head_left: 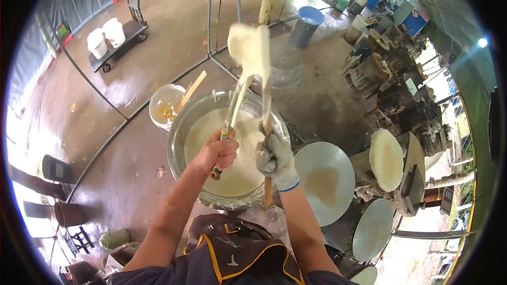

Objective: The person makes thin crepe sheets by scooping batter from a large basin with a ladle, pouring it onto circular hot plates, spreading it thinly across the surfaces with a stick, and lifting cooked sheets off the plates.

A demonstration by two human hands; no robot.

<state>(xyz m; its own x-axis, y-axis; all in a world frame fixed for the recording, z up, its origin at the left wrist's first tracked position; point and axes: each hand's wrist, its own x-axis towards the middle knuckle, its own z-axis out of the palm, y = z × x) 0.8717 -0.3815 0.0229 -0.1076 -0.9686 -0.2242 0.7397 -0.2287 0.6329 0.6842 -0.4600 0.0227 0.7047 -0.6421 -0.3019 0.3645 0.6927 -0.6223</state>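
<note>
My bare left hand (217, 153) is closed around the handle of one stick, held upright over a large metal basin (175, 142). My right hand (275, 159), in a dirty white glove, grips a second wooden stick. A mass of pale, stretchy batter (248, 47) clings to the upper ends of both sticks and hangs between them. More pale batter (203, 131) fills the basin below my hands.
A white bucket (160, 106) with a wooden stick stands left of the basin. Round griddles (325, 179) lie at right, near a pale flatbread (386, 159). Metal poles cross the floor ahead. Farther off are a blue-topped bin (305, 27) and a cart (121, 47).
</note>
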